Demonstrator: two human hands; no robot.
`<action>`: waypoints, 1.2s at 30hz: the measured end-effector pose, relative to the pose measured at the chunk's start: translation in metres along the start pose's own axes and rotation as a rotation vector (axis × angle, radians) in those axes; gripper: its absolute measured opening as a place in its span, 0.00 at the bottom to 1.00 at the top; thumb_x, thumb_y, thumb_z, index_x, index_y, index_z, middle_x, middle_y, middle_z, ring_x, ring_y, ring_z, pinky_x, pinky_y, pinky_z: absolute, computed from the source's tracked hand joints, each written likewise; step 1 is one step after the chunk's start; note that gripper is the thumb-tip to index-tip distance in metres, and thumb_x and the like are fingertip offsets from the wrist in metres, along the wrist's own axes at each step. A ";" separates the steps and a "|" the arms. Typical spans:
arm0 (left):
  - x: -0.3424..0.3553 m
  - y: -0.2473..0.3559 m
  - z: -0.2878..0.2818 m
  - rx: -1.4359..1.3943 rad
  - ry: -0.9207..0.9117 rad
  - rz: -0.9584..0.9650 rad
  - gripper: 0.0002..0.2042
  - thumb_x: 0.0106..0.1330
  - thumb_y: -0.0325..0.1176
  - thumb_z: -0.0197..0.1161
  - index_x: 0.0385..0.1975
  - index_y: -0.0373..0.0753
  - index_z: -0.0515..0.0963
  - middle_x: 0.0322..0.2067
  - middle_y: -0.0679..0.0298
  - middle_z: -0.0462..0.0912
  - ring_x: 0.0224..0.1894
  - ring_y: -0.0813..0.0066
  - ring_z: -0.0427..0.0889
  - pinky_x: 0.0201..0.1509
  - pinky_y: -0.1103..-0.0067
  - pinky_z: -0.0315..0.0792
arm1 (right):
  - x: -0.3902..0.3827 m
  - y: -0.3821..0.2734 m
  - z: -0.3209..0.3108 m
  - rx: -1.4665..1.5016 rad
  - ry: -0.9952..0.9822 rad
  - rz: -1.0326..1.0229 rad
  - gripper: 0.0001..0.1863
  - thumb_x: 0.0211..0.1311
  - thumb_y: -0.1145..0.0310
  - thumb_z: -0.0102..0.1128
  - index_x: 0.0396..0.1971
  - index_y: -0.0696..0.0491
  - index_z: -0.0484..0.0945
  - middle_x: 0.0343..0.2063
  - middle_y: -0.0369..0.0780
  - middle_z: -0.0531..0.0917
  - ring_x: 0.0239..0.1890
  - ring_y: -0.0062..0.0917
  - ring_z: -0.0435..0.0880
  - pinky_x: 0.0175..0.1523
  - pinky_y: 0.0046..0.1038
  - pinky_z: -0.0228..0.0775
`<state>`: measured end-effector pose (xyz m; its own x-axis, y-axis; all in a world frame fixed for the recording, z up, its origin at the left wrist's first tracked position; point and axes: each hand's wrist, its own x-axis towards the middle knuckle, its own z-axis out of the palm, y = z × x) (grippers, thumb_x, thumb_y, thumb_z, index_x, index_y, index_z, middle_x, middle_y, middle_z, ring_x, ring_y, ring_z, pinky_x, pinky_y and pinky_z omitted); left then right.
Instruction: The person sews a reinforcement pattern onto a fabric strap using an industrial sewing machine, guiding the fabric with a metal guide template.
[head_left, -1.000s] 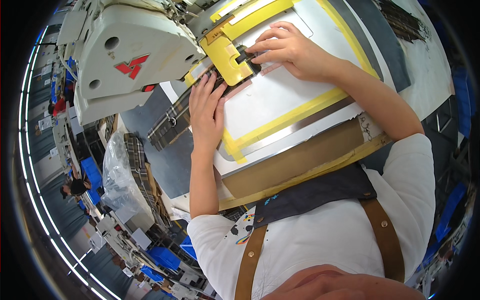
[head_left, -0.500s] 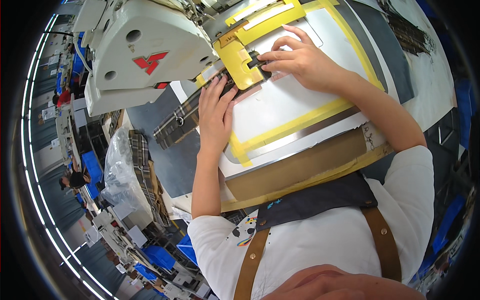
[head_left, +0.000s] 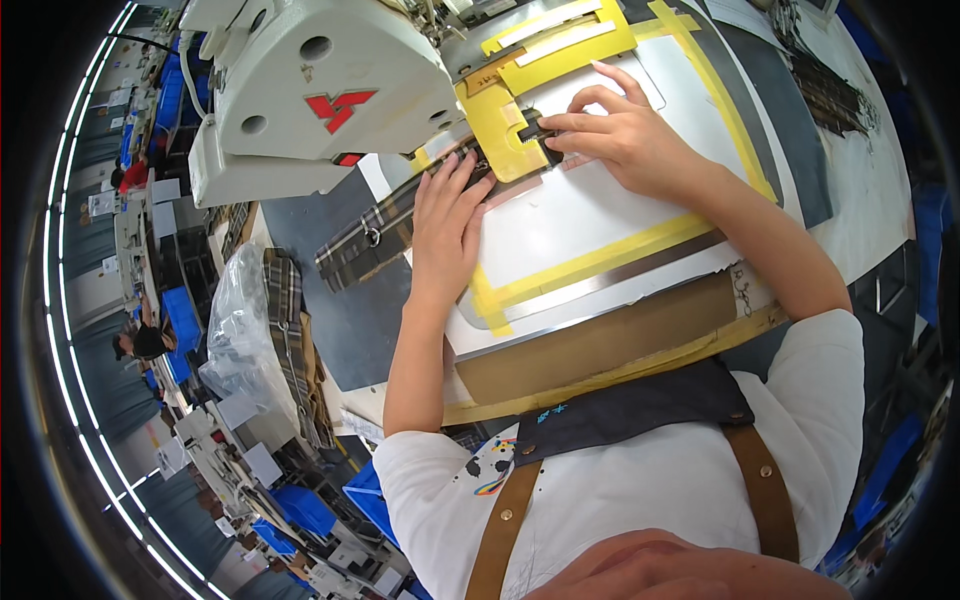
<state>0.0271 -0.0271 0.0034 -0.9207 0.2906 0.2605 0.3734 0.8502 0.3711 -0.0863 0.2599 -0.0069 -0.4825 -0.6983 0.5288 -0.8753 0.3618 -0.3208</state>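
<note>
A dark plaid fabric strap (head_left: 350, 248) with a small metal ring (head_left: 373, 238) runs slantwise across the table and under the yellow plate (head_left: 497, 125) below the machine head. My left hand (head_left: 445, 225) lies on the strap just left of the plate, fingers stretched out and pressing flat. On the plate's other side my right hand (head_left: 640, 145) has its fingers spread, with the fingertips touching a short dark piece (head_left: 532, 127) at the plate's notch. Whether that piece belongs to the strap is hidden by the plate and fingers.
A white sewing machine head (head_left: 290, 100) with a red emblem stands at upper left. Yellow tape (head_left: 590, 265) edges the white work surface (head_left: 580, 225). Plastic wrap (head_left: 240, 330) and more plaid straps (head_left: 283, 330) lie at left; a dark plaid bundle (head_left: 825, 90) lies at far right.
The whole view has shifted slightly, the machine and plate now sitting further right in the picture. Both hands stay in nearly the same places by the plate.
</note>
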 end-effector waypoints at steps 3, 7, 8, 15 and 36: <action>0.000 -0.001 0.001 0.009 0.000 0.013 0.17 0.73 0.27 0.60 0.60 0.43 0.81 0.69 0.56 0.76 0.75 0.54 0.69 0.79 0.53 0.57 | 0.000 0.000 -0.001 -0.015 -0.008 0.001 0.13 0.59 0.68 0.71 0.44 0.48 0.90 0.54 0.29 0.89 0.54 0.26 0.81 0.80 0.50 0.52; 0.001 0.001 0.001 0.000 0.007 0.016 0.17 0.73 0.27 0.60 0.60 0.43 0.81 0.68 0.56 0.76 0.74 0.53 0.69 0.79 0.53 0.57 | -0.001 0.000 0.000 -0.018 0.003 0.003 0.12 0.60 0.71 0.69 0.43 0.47 0.90 0.53 0.28 0.89 0.53 0.26 0.81 0.81 0.49 0.52; 0.001 0.001 0.002 -0.002 0.019 0.019 0.16 0.72 0.26 0.61 0.59 0.43 0.81 0.67 0.56 0.76 0.73 0.53 0.70 0.79 0.52 0.58 | -0.001 0.000 0.001 -0.009 0.019 0.005 0.12 0.62 0.75 0.65 0.43 0.46 0.91 0.53 0.27 0.88 0.52 0.25 0.82 0.81 0.48 0.52; -0.004 0.000 0.002 0.060 0.127 0.016 0.14 0.69 0.26 0.65 0.53 0.44 0.85 0.60 0.57 0.80 0.68 0.54 0.76 0.75 0.52 0.66 | -0.001 0.002 -0.001 -0.029 -0.028 -0.018 0.13 0.60 0.70 0.71 0.45 0.48 0.89 0.54 0.29 0.89 0.56 0.28 0.81 0.80 0.53 0.53; -0.013 -0.004 -0.002 0.076 0.135 0.041 0.13 0.69 0.26 0.65 0.51 0.45 0.86 0.62 0.62 0.84 0.69 0.60 0.77 0.75 0.59 0.69 | -0.003 0.004 0.002 -0.047 -0.013 -0.033 0.13 0.63 0.64 0.70 0.47 0.44 0.90 0.54 0.26 0.88 0.54 0.27 0.80 0.81 0.50 0.49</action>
<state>0.0383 -0.0353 0.0000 -0.8792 0.2690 0.3933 0.3963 0.8711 0.2902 -0.0884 0.2627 -0.0114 -0.4534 -0.7181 0.5279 -0.8913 0.3670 -0.2663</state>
